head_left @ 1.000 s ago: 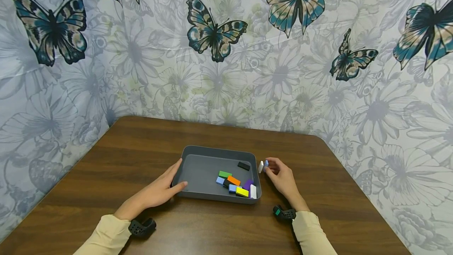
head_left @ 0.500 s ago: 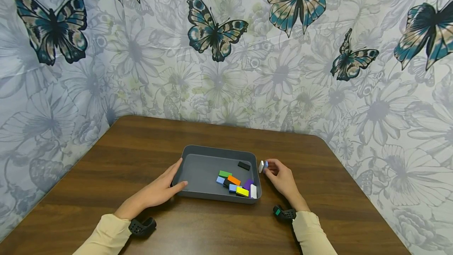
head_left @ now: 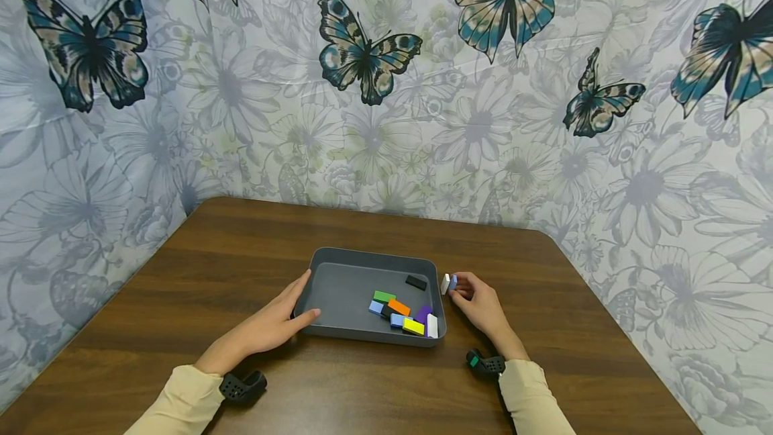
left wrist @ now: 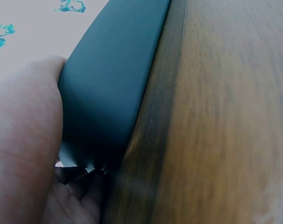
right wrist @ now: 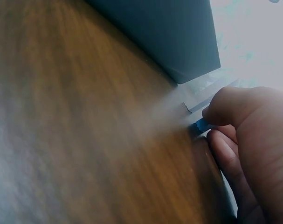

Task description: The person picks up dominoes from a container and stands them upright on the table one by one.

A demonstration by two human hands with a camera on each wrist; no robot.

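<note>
A grey rectangular tray (head_left: 350,277) lies on the table. My left hand (head_left: 272,324) holds its front left corner, the thumb over the rim and the fingers along the left side. Right of the tray, my right hand (head_left: 480,304) pinches a small light blue block (head_left: 454,280) between thumb and fingers, low at the tabletop. Just left of it a white block (head_left: 445,284) stands upright, a narrow gap between them. The right wrist view shows the blue block (right wrist: 200,126) at my fingertips, partly hidden by the thumb.
Inside the tray's right half lie several blocks, among them green (head_left: 384,297), orange (head_left: 398,307), yellow (head_left: 413,327), purple (head_left: 424,315) and white (head_left: 432,327). A black block (head_left: 416,282) lies apart near the back right. The brown wooden table (head_left: 253,240) meets a butterfly-patterned backdrop (head_left: 386,146).
My right fingers shift very slightly toward me, and a little more of the blue block shows. The left hand, the tray and the blocks in it stay in place.
</note>
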